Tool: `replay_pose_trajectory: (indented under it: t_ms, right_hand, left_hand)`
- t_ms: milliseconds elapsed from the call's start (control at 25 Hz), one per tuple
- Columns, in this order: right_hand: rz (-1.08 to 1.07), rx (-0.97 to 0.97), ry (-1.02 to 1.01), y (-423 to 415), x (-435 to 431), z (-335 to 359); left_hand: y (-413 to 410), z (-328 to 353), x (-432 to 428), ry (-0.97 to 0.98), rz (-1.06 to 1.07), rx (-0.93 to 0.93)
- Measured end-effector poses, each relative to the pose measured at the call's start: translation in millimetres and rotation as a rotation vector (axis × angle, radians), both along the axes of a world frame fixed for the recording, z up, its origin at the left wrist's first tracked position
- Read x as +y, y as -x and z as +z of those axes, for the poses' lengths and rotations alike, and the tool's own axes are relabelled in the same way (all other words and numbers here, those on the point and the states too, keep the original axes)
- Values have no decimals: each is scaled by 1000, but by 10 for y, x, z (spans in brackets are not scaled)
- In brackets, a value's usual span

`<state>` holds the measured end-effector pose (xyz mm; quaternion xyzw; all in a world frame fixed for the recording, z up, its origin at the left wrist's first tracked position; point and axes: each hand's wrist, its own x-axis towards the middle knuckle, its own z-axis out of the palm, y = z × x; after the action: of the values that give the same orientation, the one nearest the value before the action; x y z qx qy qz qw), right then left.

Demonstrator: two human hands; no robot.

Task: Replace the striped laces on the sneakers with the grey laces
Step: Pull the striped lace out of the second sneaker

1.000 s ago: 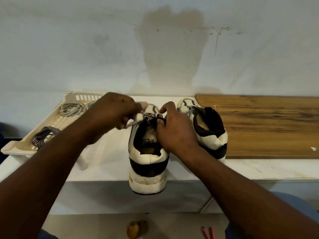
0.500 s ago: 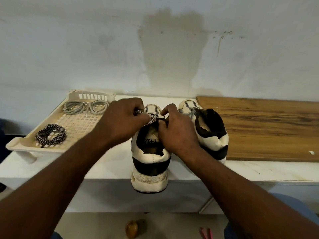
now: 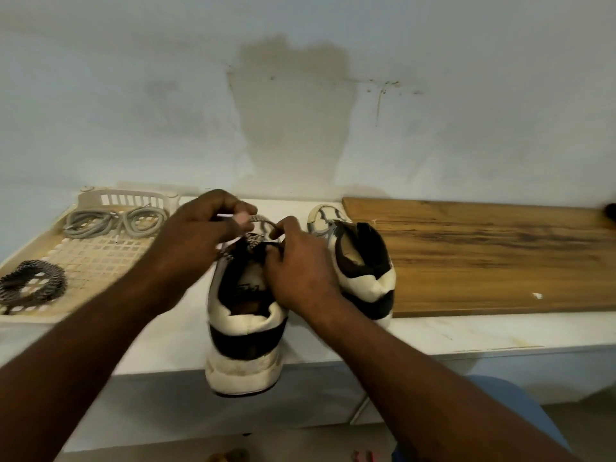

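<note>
Our left hand [image 3: 206,228] pinches the striped lace [image 3: 251,240], right hand [image 3: 300,271] grasps the overhanging sneaker [image 3: 243,328]; tugging could topple it.

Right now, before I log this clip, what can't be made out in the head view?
Head view:
- Near sneaker eyelets: hidden by left hand and right hand.
- Striped lace: motion-blurred, its path unclear.
- Far sneaker lacing: hidden behind its own collar.
- Floor items: cut off by bottom edge.

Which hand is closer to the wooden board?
The right hand. It holds the near sneaker, with the other sneaker between it and the wooden board; the left hand pinches the striped lace farther left.
</note>
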<state>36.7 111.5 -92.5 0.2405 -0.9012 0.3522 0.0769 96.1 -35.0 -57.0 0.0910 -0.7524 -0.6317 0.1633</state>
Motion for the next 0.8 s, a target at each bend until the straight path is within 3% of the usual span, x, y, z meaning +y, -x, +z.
replay_pose_trajectory:
  t_ms: [80,280,400,520,560,720,800]
  right_hand:
    - [10,-13,-5,6,9,12]
    - [54,-11,-4,16,55,10]
    - [89,3,14,20,65,23]
    - [106,-51,34,51,53,17]
    - [108,-66,43,52,42,13]
    - [127,-179,119,46,1,1]
    - [136,-277,160,41,-7,-1]
  left_hand:
    - [7,-17,-18,8,27,-3]
    - [-12,-91,-63,830,334,52]
    - [-50,-47,-62,971,289,-6]
    - [-29,-109,61,1268,247,-149]
    - [-13,-120,58,1308,233,-174]
    - [34,-174,-142,1014,156,-164]
    - [36,-194,-171,1010,166,-158]
